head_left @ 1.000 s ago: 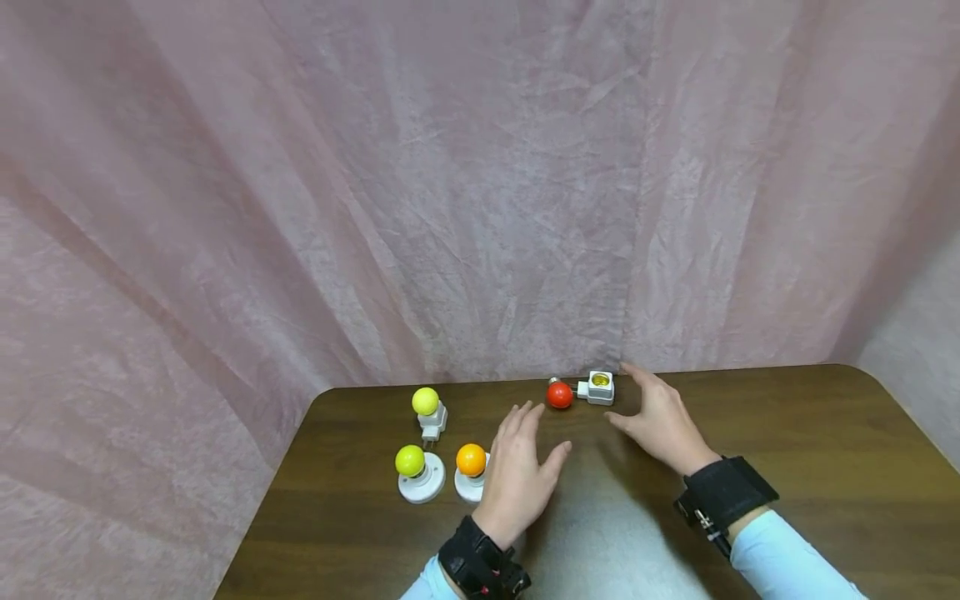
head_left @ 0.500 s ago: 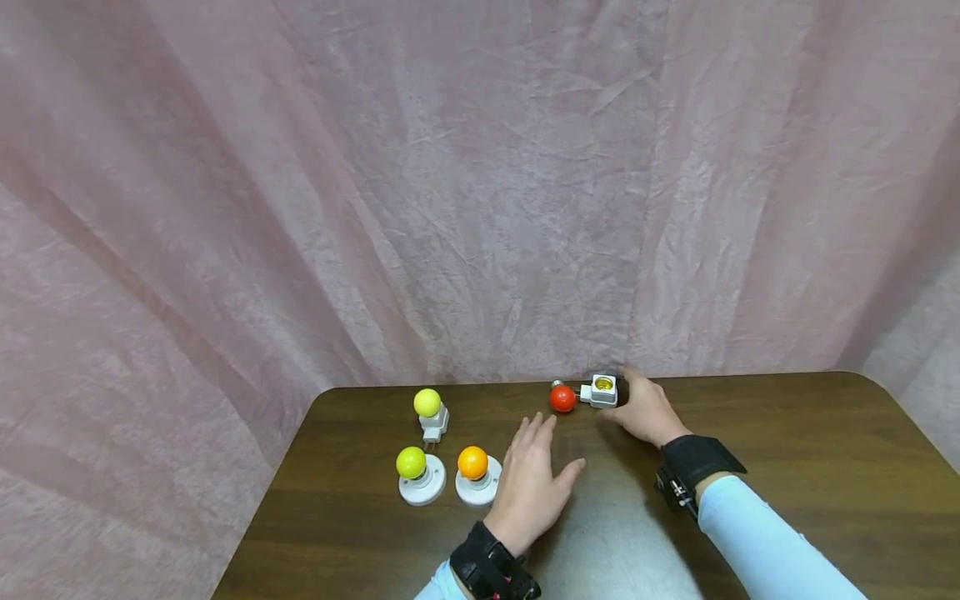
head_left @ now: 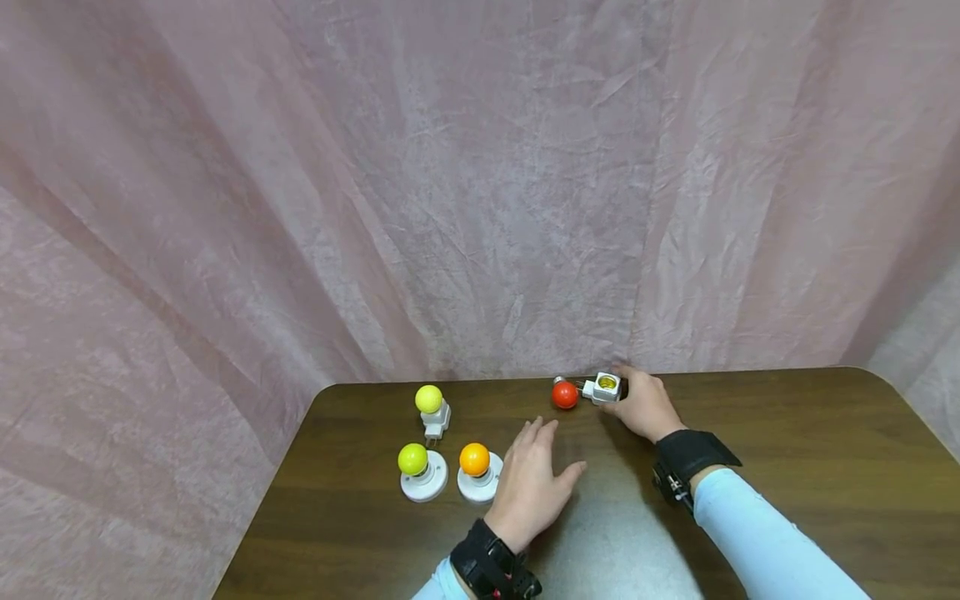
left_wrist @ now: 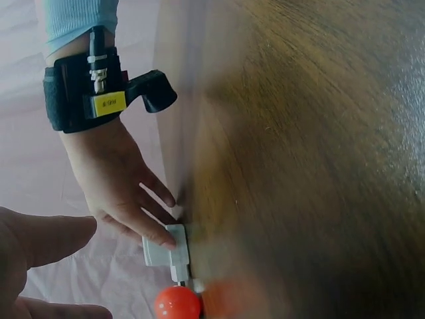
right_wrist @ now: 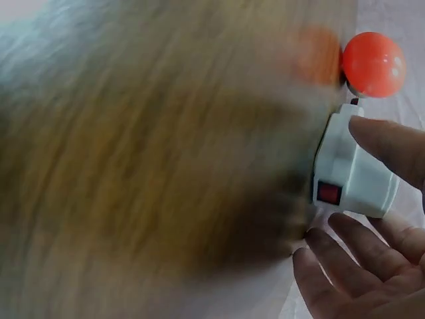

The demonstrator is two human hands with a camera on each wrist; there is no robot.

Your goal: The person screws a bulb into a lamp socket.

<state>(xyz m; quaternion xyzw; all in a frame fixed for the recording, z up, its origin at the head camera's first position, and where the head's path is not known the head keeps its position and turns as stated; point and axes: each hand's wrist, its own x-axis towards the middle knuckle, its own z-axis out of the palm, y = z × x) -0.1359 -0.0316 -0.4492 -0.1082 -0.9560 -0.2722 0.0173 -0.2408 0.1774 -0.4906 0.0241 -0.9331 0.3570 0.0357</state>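
Observation:
In the head view my right hand (head_left: 643,407) is at the back of the table, holding a white plug-in lamp socket (right_wrist: 358,163) between thumb and fingers. A red switch shows on the socket's side in the right wrist view, and its open mouth shows a gold screw thread in the head view. Just left of it lies a red light bulb (head_left: 565,395), its metal cap pointing to the back. My left hand (head_left: 531,483) is held over the table with fingers spread and nothing in it. It partly covers the round white base (head_left: 491,483) under an orange bulb (head_left: 474,459).
Left of my left hand, a yellow-green bulb (head_left: 412,459) sits in a round white base (head_left: 435,483). Behind it, a yellow bulb (head_left: 429,399) is fitted in another white plug-in socket (head_left: 437,421). A pink curtain (head_left: 480,208) hangs behind the wooden table (head_left: 360,533).
My right hand has moved left to the white lamp socket and taken hold of it; the socket now sits slightly turned. My left hand has shifted a little to the right.

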